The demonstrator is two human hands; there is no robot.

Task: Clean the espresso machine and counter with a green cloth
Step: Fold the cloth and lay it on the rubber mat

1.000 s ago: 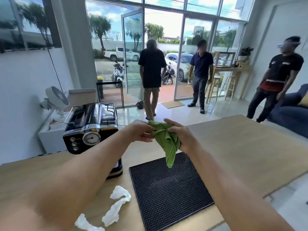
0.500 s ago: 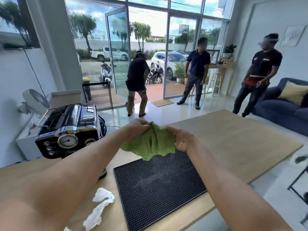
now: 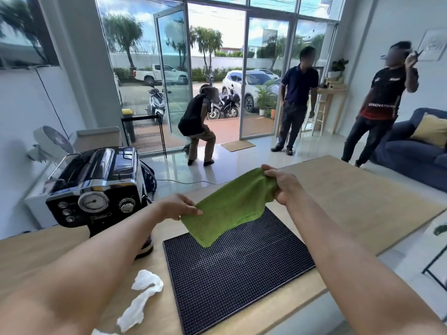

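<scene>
We count one green cloth (image 3: 227, 206), one espresso machine (image 3: 96, 189), one black mat (image 3: 237, 267), two hands, three bystanders.

The green cloth (image 3: 229, 206) looks like soft, matt terry with a fine nap, limp where it hangs. Left of it, the espresso machine (image 3: 96, 189) has a glossy black body trimmed in polished, mirror-bright metal on its top, gauge ring and knobs. Below the cloth lies a black mat (image 3: 237, 269), rubbery and matt, its whole face studded with small raised nubs. The tabletop (image 3: 350, 201) around the mat is pale wood, smooth with a dull satin finish and faint grain. Left of the mat, near the machine's base, sits crumpled white tissue paper (image 3: 142, 298), thin, matt and creased.
</scene>
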